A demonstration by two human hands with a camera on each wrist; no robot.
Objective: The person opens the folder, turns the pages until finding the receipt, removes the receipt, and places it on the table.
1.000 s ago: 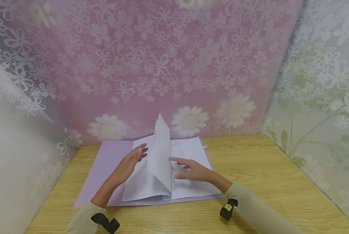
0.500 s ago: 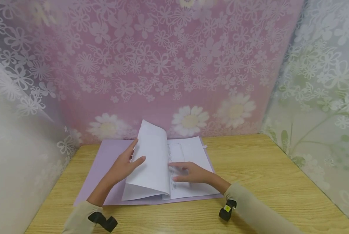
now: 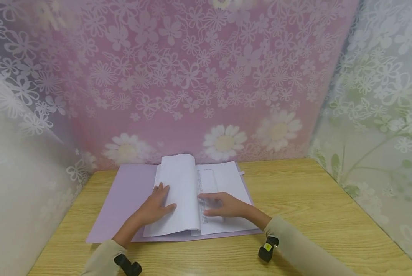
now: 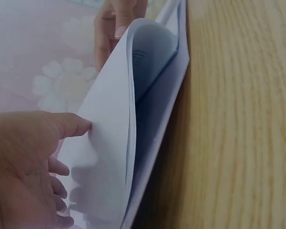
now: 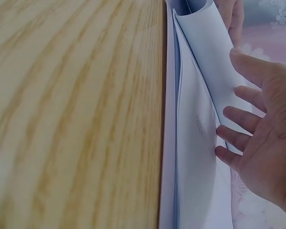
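A lilac folder [image 3: 124, 203] lies spread on the table with white paper sheets inside. On its left half, turned sheets [image 3: 181, 191] curve up into a rounded fold near the middle. My left hand [image 3: 154, 208] rests on these sheets with its fingers spread; the thumb touches the paper in the left wrist view. Over the printed right-hand page [image 3: 233, 188], my right hand [image 3: 228, 205] has its fingers extended, the index fingertip right at the fold. In the right wrist view, the relaxed fingers [image 5: 240, 118] of that hand lie along the bulging paper.
The wooden table [image 3: 302, 199] extends around the folder on both sides and in front. A pink floral sheet [image 3: 199, 76] stands behind it, with pale floral panels [image 3: 382, 115] at either side. Each sleeve carries a black wrist device [image 3: 268, 248].
The raised sheets have swung left and come down onto the left half. My left hand has moved from beside them to lying on top. The right hand has dropped slightly, staying near the fold.
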